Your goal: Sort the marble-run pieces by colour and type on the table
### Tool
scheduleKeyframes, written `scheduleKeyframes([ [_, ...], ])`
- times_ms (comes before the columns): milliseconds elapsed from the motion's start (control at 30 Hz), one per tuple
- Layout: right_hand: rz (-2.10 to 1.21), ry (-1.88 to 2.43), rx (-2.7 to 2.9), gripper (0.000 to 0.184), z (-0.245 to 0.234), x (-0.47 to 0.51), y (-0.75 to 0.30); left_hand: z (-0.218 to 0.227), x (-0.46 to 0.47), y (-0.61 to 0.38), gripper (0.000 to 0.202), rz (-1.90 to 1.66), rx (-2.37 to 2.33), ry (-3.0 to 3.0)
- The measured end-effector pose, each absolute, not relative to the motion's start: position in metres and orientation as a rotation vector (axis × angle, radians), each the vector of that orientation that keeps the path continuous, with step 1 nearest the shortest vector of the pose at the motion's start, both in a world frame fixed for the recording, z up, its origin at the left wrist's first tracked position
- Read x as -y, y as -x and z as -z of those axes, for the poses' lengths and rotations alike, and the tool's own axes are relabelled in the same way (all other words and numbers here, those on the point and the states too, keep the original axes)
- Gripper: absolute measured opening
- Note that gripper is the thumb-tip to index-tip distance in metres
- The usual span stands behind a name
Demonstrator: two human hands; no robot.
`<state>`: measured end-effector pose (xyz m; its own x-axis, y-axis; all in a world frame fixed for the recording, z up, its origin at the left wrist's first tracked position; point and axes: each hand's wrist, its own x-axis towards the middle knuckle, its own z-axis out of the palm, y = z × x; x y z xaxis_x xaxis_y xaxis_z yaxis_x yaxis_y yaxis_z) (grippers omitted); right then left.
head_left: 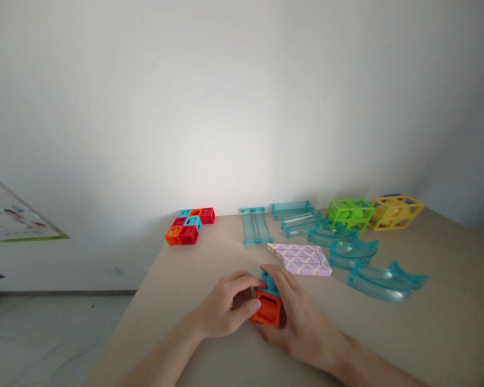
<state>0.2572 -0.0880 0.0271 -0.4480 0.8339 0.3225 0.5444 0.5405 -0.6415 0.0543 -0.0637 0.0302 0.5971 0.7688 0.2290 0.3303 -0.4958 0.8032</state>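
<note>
An orange toy cube [268, 309] with a rounded recess in its face is between my two hands, close above or on the table. Against its far side sits a blue cube [269, 282], partly covered by fingers. My left hand [229, 303] pinches the orange cube's left edge with thumb and fingers. From the right, my right hand [296, 317] wraps round both cubes, its fingertips over the blue one and its thumb low by the orange one. Whether the two cubes are joined I cannot tell.
At the table's back left lies a block of red, orange and blue cubes [189, 226]. Clear teal straight tracks [255, 224] and curved tracks [387, 280] spread across the back and right. A purple patterned folded piece [306, 259], green frame [350, 213] and yellow frame [395, 212] stand nearby.
</note>
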Motion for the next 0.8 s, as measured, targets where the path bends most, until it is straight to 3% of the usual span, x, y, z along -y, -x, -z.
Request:
scheduleKeyframes([
  [167,-0.667,1.131,2.184,0.075,-0.024,0.087,-0.259,-0.032,0.068,-0.049,0.038,-0.770,-0.704,-2.157],
  [400,-0.683,1.183,2.192,0.062,-0.029,0.085,-0.260,-0.027,0.067,-0.049,0.015,-0.770,-0.748,-2.181],
  [667,-0.640,1.338,2.143,0.078,-0.026,0.083,-0.260,-0.027,0.061,-0.041,0.025,-0.729,-0.867,-2.285],
  [800,-0.570,1.446,2.088,0.059,-0.027,0.080,-0.261,-0.028,0.058,-0.036,0.024,-0.695,-0.998,-2.375],
])
